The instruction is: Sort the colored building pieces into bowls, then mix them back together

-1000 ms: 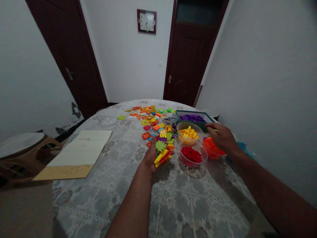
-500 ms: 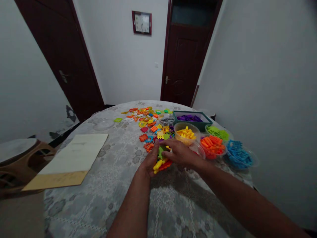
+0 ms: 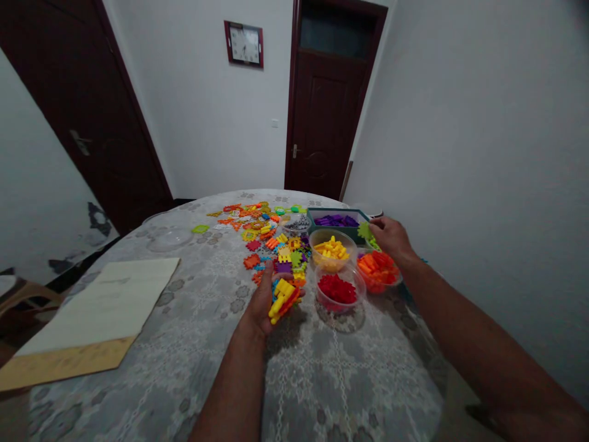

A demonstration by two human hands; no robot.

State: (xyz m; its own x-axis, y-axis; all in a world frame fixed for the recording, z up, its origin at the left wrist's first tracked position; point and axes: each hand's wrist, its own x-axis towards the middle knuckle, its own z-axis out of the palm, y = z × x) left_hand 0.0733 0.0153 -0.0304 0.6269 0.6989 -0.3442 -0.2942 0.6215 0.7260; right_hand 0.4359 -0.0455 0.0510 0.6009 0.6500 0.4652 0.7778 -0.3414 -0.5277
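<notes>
My left hand [image 3: 263, 302] is closed around a small bunch of plastic building pieces [image 3: 283, 298], mostly yellow with some orange and blue. Farther right, my right hand [image 3: 392, 238] pinches a green notched building piece [image 3: 365, 231] over the green pieces' bowl, which the hand mostly hides. Just below that hand stands a bowl of orange pieces [image 3: 378, 269]. Between my hands are a bowl of yellow pieces [image 3: 332, 248] and a bowl of red pieces [image 3: 338, 290]. Loose mixed-colour pieces [image 3: 284, 253] lie beyond my left hand.
A dark green box [image 3: 363, 233] with purple pieces stands behind the bowls, beside a bowl of grey pieces [image 3: 299, 224]. A clear lid [image 3: 171, 239] and a paper sheet [image 3: 105, 301] lie at the left on the patterned tablecloth [image 3: 197, 368]. A chair [image 3: 39, 301] stands beyond the table's left edge.
My right hand has moved away from my left, to the right over the bowls, carrying the green piece. The red bowl is now uncovered. The view has turned slightly right.
</notes>
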